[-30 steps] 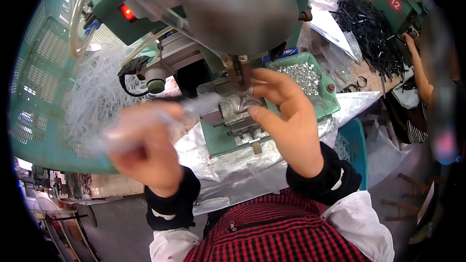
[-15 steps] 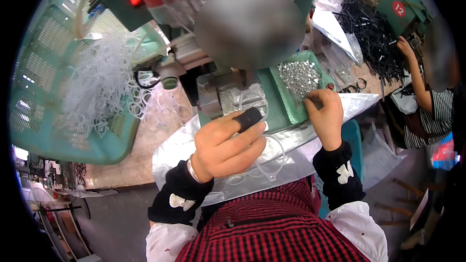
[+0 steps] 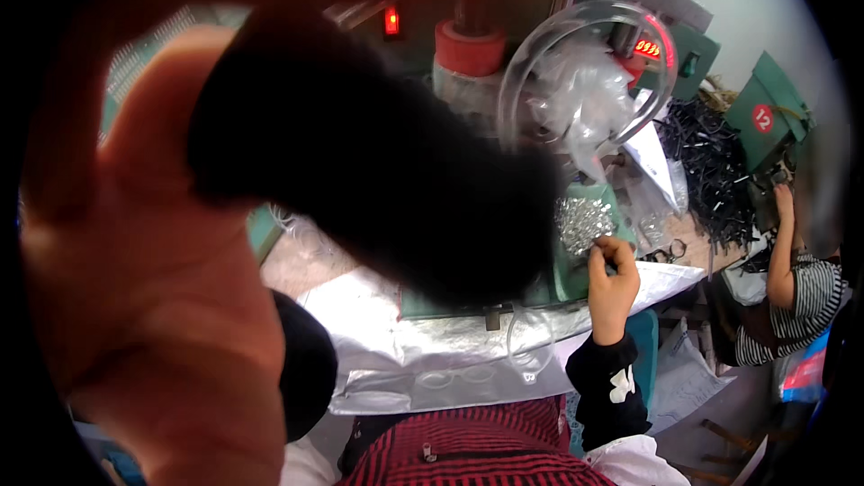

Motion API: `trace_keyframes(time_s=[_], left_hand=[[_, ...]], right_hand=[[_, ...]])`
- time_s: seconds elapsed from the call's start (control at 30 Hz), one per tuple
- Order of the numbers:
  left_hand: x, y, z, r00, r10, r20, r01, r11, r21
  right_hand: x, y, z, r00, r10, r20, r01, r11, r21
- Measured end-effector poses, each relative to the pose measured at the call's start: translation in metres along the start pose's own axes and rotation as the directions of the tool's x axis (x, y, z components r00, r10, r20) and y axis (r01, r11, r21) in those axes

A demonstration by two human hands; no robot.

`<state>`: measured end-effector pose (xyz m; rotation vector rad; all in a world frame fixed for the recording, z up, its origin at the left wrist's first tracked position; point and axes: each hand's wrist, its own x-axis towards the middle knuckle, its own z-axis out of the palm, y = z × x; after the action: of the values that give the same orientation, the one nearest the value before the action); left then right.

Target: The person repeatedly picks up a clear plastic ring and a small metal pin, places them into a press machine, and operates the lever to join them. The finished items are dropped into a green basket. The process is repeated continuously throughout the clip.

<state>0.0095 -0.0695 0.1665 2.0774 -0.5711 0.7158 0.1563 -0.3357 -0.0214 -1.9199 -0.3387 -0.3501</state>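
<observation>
My left hand is very close in front of the view, large and blurred. A black cover sits on one of its digits and hides the middle of the bench. Its fingertips are smeared, so I cannot tell what they hold. Just beyond the cover shows a clear tube loop; whether the hand touches it cannot be seen. My right hand is closed in a pinch at the edge of a heap of small silvery metal pieces. These lie in a green tray. Anything between the fingertips is too small to see.
A machine with a red collar and red lit switch stands behind. Silvery sheeting covers the bench front, with a clear loop on it. Black strips are piled right. Beyond, a co-worker's arm reaches in.
My left hand has risen from the bench to right before the view. My right hand stays at the metal pieces, its fingers now pinched closer. The view has shifted.
</observation>
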Motion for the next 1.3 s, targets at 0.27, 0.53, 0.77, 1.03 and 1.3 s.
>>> trace_keyframes(time_s=[0.27, 0.53, 0.77, 1.03, 1.3], left_hand=[[0.009, 0.009, -0.007, 0.99, 0.127, -0.066, -0.125, 0.992, 0.033], [-0.023, 0.012, -0.064, 0.308, 0.415, -0.856, 0.221, 0.844, 0.489], [-0.111, -0.211, -0.023, 0.897, -0.19, -0.399, 0.438, 0.502, 0.746], [-0.144, -0.205, -0.053, 0.723, -0.35, -0.595, 0.65, 0.637, 0.415], [-0.155, -0.166, -0.077, 0.322, -0.633, -0.704, 0.077, 0.759, -0.647]], right_hand=[[0.006, 0.016, -0.01, 1.0, 0.002, -0.025, -0.002, 1.0, 0.012], [-0.008, 0.015, -0.031, 0.997, -0.072, -0.023, 0.071, 0.997, -0.015], [-0.001, -0.071, -0.024, 0.956, -0.22, 0.195, 0.191, 0.969, 0.158], [0.011, -0.09, 0.036, 0.942, -0.073, 0.328, -0.131, 0.818, 0.559], [0.001, -0.109, 0.04, 0.888, 0.058, 0.456, -0.397, 0.598, 0.697]])
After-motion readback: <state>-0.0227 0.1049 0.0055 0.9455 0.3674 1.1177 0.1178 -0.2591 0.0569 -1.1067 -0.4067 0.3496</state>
